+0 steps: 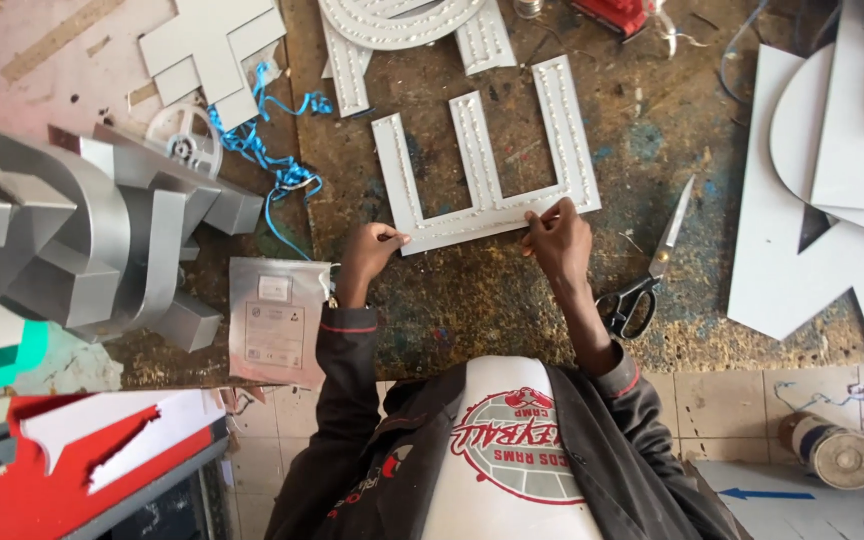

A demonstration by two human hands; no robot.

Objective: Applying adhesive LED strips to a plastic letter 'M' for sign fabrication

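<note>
On the scarred wooden workbench (512, 310), both hands pinch a white letter panel (482, 170).

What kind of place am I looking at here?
Probably a sign-making workshop: a white letter panel studded with small lights lies on a worn workbench, silver block letters sit alongside, and scissors lie nearby.

A flat silver pouch (278, 322) with white labels lies on the bench edge.
</note>
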